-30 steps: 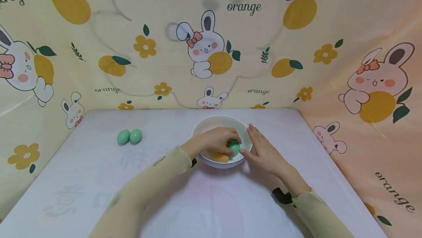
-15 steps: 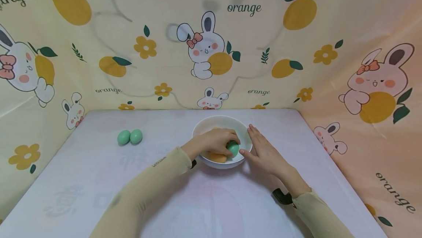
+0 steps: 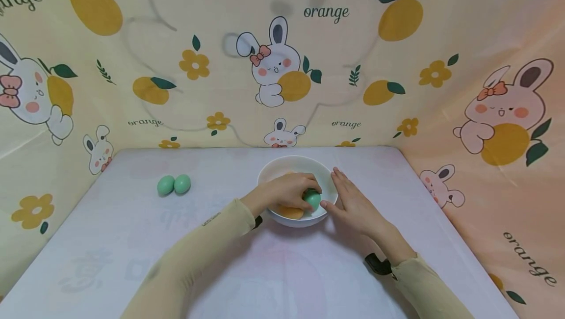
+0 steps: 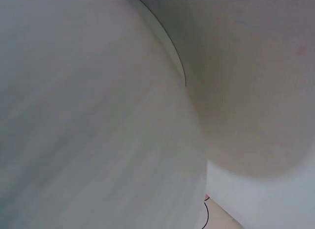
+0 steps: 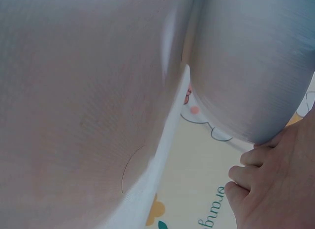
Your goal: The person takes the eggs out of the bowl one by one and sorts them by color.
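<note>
In the head view, my left hand reaches into a white bowl, fingers curled round a green egg. Under that hand, inside the bowl, lies an orange-yellow piece, partly covered; its kind is unclear. My right hand rests against the bowl's right side, fingers straight and thumb near the rim. The right wrist view shows the right hand's fingers touching the bowl's outer wall. Only the bowl's blurred wall fills much of the left wrist view.
Two more green eggs sit side by side on the white-covered table, left of the bowl. A patterned cloth with rabbits and oranges hangs behind the table and along both sides.
The green egg and the orange-yellow piece have shifted slightly left inside the bowl. Both hands stay nearly in place.
</note>
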Tool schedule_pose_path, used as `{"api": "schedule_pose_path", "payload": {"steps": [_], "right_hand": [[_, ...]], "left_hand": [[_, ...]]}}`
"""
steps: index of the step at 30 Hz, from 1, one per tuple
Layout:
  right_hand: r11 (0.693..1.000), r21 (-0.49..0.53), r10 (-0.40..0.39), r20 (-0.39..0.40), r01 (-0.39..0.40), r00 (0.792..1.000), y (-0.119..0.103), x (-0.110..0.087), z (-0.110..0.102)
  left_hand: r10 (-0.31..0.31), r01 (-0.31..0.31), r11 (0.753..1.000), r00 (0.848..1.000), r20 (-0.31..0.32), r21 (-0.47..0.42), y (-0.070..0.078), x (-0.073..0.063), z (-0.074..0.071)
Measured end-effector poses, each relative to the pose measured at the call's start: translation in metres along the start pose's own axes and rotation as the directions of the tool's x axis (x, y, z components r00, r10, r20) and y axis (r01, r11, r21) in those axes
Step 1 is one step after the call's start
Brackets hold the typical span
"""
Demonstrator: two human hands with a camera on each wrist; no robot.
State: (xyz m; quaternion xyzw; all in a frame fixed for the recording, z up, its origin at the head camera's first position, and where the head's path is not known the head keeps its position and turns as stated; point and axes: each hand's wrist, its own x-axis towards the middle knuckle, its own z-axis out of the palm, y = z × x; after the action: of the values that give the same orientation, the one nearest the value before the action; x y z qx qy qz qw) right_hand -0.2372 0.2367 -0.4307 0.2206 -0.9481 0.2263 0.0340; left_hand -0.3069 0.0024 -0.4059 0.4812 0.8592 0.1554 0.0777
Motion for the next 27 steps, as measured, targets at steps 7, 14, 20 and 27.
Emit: {"api": "schedule_pose_path", "payload": {"steps": [7, 14, 20, 27], "right_hand": [[1.000, 0.002, 0.003, 0.002, -0.003, 1.000, -0.001, 0.000, 0.001], [1.000, 0.003, 0.010, 0.001, -0.010, 1.000, -0.001, -0.001, 0.001], [1.000, -0.009, 0.011, 0.002, -0.011, 1.000, 0.000, 0.000, 0.002], [1.000, -0.006, 0.022, 0.006, -0.022, 1.000, -0.001, 0.001, 0.001]], "left_hand": [[0.030, -0.030, 1.000, 0.999, -0.043, 0.005, -0.004, -0.002, 0.001], [0.049, -0.052, 0.998, 0.994, -0.103, -0.034, -0.004, -0.008, -0.001], [0.018, -0.039, 0.992, 0.986, -0.168, -0.123, -0.003, -0.015, -0.006], [-0.007, -0.036, 0.983, 0.973, -0.232, -0.181, -0.006, -0.023, -0.009]]}}
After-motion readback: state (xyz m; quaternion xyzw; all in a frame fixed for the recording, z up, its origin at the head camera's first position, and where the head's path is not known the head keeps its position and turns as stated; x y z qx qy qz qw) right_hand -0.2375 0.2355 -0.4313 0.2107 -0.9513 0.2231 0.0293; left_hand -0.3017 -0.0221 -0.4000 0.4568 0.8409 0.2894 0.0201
